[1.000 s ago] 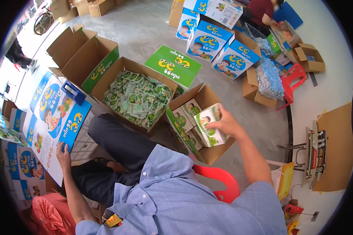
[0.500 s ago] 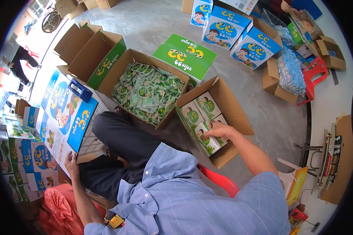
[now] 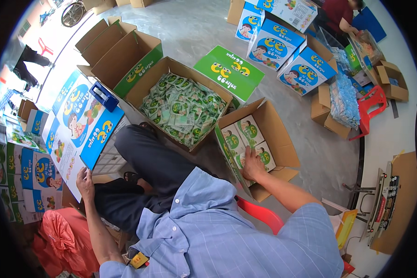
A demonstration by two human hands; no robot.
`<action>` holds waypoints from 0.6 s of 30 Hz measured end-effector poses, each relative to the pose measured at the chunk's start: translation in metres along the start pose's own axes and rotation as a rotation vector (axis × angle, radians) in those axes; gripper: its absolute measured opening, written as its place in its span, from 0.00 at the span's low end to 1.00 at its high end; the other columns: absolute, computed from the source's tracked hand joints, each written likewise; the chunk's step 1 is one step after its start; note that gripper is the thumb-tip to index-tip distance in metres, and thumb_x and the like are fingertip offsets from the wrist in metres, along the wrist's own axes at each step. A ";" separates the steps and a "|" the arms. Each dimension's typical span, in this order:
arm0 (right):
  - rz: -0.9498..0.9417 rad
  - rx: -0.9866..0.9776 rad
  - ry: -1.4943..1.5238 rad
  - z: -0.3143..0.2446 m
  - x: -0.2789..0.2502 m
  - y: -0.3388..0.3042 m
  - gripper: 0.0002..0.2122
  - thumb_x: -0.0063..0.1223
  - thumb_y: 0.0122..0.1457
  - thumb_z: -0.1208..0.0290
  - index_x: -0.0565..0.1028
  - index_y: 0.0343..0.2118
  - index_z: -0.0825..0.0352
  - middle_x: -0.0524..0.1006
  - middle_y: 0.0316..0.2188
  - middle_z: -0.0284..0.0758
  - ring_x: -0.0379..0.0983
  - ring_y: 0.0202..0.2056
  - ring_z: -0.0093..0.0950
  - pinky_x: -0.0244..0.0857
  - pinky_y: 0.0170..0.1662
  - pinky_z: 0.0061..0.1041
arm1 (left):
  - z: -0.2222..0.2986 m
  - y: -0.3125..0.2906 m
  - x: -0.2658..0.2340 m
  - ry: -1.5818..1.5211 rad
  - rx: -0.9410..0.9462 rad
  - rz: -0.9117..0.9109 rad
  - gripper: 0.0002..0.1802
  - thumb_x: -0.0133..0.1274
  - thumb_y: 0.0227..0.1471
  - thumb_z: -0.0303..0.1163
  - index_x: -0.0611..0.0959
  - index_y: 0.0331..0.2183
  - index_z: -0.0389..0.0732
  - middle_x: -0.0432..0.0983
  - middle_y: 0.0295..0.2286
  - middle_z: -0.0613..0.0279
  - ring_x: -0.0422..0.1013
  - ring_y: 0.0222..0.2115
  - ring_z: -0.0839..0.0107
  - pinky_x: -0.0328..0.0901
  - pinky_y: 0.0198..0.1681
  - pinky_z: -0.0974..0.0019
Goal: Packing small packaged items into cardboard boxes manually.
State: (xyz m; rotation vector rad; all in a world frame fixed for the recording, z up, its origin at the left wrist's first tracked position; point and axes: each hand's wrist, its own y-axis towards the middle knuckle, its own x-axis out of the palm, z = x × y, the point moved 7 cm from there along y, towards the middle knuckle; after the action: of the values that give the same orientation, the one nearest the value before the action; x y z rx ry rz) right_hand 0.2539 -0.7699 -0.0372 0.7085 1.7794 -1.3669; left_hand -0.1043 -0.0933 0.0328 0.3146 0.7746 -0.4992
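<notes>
My right hand [image 3: 253, 167] is inside an open brown carton [image 3: 285, 139], its fingers stretched over small white-and-green boxes [image 3: 249, 129] packed flat there. The fingertips touch the boxes, and nothing is visibly lifted. On the left, my left hand [image 3: 85, 184] is closed at the near edge of a large white-and-blue printed cardboard carton [image 3: 72, 125]; some of its fingers are hidden. A blue tape dispenser [image 3: 104, 96] stands on that carton's top. Between my hands, beyond my knee, a wide carton [image 3: 146, 72] is filled with green-and-white sachets [image 3: 183, 109].
Empty-looking open cartons [image 3: 120, 51] stand far left, and a green printed flap [image 3: 229, 72] sits beyond the sachets. Blue printed cartons [image 3: 275, 41] stack at the back. A red chair [image 3: 371, 109] is at right, red plastic bags [image 3: 62, 236] lower left. Another person [image 3: 343, 16] is far right.
My right hand has drawn a little nearer to me within the carton, uncovering more small boxes. The left hand stays on the carton's edge. The whole view has shifted slightly.
</notes>
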 end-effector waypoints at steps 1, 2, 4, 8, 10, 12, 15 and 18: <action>0.003 -0.011 -0.005 -0.003 -0.008 -0.002 0.58 0.72 0.46 0.50 0.45 0.74 0.68 0.61 0.67 0.56 0.64 0.64 0.59 0.68 0.62 0.54 | 0.000 -0.002 -0.002 0.020 0.024 0.012 0.21 0.60 0.64 0.33 0.82 0.52 0.28 0.83 0.46 0.47 0.81 0.46 0.61 0.73 0.49 0.62; 0.061 -0.080 -0.006 -0.006 -0.023 -0.008 0.52 0.71 0.48 0.52 0.52 0.71 0.69 0.65 0.64 0.55 0.67 0.61 0.57 0.69 0.60 0.53 | 0.000 -0.004 -0.004 0.041 0.048 0.023 0.20 0.60 0.64 0.33 0.83 0.52 0.29 0.83 0.46 0.49 0.81 0.45 0.62 0.73 0.48 0.62; 0.171 -0.211 -0.001 -0.008 -0.047 -0.021 0.42 0.69 0.51 0.55 0.66 0.65 0.72 0.74 0.57 0.53 0.74 0.57 0.53 0.72 0.57 0.50 | -0.015 -0.005 -0.014 -0.017 0.002 0.035 0.20 0.60 0.64 0.33 0.83 0.52 0.30 0.83 0.45 0.50 0.81 0.44 0.62 0.73 0.48 0.63; -0.567 -0.328 -0.011 0.002 0.009 -0.002 0.22 0.68 0.50 0.63 0.82 0.48 0.68 0.83 0.39 0.49 0.81 0.42 0.49 0.75 0.50 0.39 | -0.023 -0.005 -0.013 -0.078 -0.059 0.027 0.19 0.60 0.64 0.34 0.84 0.51 0.31 0.84 0.44 0.52 0.81 0.43 0.63 0.73 0.47 0.63; -0.487 -0.400 -0.055 0.022 0.066 0.030 0.18 0.67 0.51 0.62 0.83 0.42 0.68 0.84 0.35 0.48 0.82 0.39 0.46 0.75 0.48 0.40 | -0.005 -0.001 -0.003 0.036 -0.026 0.018 0.19 0.60 0.64 0.35 0.85 0.50 0.31 0.84 0.43 0.52 0.81 0.42 0.64 0.73 0.46 0.64; -0.337 -0.536 -0.147 0.036 0.112 0.044 0.14 0.64 0.55 0.59 0.86 0.30 0.69 0.84 0.26 0.46 0.83 0.33 0.42 0.76 0.43 0.40 | 0.009 0.000 0.015 0.027 0.005 -0.003 0.18 0.60 0.64 0.35 0.85 0.50 0.31 0.84 0.42 0.53 0.81 0.41 0.65 0.73 0.46 0.64; -0.556 -0.523 -0.121 0.017 0.109 0.047 0.14 0.63 0.55 0.59 0.87 0.32 0.66 0.85 0.29 0.46 0.83 0.33 0.41 0.75 0.42 0.40 | 0.011 -0.004 -0.001 0.055 0.034 0.025 0.18 0.60 0.65 0.35 0.85 0.49 0.31 0.85 0.41 0.53 0.81 0.40 0.66 0.73 0.45 0.64; -0.640 -0.492 -0.108 0.023 0.079 0.039 0.13 0.63 0.56 0.59 0.87 0.34 0.65 0.85 0.31 0.46 0.83 0.33 0.40 0.75 0.41 0.39 | 0.007 -0.010 -0.005 0.028 -0.039 0.014 0.17 0.60 0.64 0.35 0.86 0.48 0.31 0.85 0.39 0.53 0.80 0.39 0.66 0.73 0.45 0.64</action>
State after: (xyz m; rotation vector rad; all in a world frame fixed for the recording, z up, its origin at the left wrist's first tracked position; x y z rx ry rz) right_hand 0.2477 -0.7835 -0.1268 -0.2190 2.2306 -1.2267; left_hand -0.1084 -0.1030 0.0399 0.2915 0.8074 -0.4669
